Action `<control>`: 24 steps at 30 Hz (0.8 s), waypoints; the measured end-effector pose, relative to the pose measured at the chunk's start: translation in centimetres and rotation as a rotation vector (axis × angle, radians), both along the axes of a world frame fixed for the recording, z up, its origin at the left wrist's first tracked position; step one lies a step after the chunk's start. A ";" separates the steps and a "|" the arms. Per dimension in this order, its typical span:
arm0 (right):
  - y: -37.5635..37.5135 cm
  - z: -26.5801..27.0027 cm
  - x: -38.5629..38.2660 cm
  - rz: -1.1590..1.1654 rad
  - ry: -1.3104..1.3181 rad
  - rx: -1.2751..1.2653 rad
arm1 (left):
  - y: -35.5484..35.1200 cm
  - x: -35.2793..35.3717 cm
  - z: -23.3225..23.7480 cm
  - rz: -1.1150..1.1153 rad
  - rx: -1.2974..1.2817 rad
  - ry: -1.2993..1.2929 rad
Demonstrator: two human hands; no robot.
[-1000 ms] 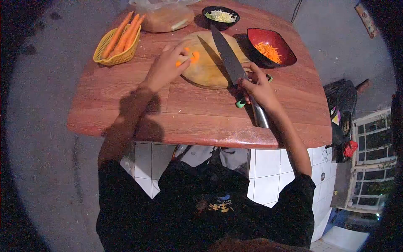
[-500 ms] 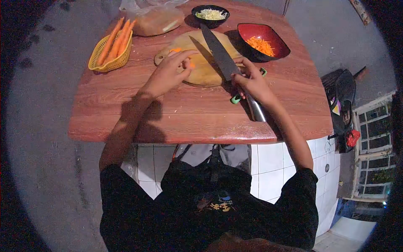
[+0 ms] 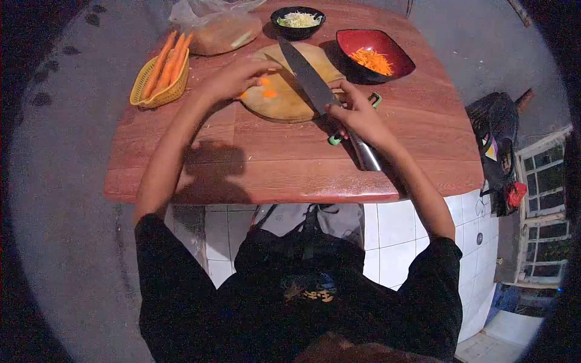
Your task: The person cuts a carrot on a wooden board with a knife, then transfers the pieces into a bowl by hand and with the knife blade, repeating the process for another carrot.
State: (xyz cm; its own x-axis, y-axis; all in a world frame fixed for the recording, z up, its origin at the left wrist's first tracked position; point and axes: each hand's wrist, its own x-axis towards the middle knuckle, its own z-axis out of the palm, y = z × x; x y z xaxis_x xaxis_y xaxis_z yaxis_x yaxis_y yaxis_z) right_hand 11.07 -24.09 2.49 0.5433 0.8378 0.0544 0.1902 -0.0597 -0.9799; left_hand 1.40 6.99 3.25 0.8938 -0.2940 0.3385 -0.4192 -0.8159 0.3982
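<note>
My right hand [image 3: 357, 118] is wrapped around a large kitchen knife [image 3: 307, 75] near the base of its blade. The blade points away over the round wooden cutting board [image 3: 284, 109], and the steel handle's end sticks out toward me. Over the board's left part is my left hand [image 3: 239, 78], fingers loosely spread, nothing visibly gripped. Small orange carrot pieces [image 3: 270, 94] lie on the board just below its fingers. A green-edged tool [image 3: 376, 100] rests on the table beneath my right hand, its middle hidden.
At the left stands a yellow basket [image 3: 138, 91] with whole carrots [image 3: 164, 66]. Behind it is a clear plastic bag [image 3: 218, 30]. A black bowl [image 3: 298, 33] of pale shreds and a red-lined bowl [image 3: 393, 51] with shredded carrot [image 3: 372, 62] stand at the back. The table's front edge [image 3: 290, 198] is nearest me.
My left hand has moved slightly away from me and to the left, uncovering more carrot pieces, and its fingers have straightened. The right hand keeps the knife in nearly the same place.
</note>
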 end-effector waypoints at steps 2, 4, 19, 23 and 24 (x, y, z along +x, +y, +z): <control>0.0 0.0 0.1 0.003 -0.006 0.014 | 0.0 0.7 0.5 0.076 -0.046 0.105; 0.0 -0.7 0.3 0.001 -0.009 0.028 | -0.4 1.1 0.6 0.147 -0.091 0.212; 0.0 0.0 0.4 -0.194 -0.228 0.274 | -6.6 0.6 0.7 0.233 -0.094 -0.209; -0.6 1.0 -0.3 -0.145 -0.056 0.138 | -5.0 0.3 0.0 0.258 -0.101 -0.113; -0.6 1.2 -0.2 -0.122 -0.032 0.130 | -5.4 0.2 0.4 0.276 -0.196 -0.024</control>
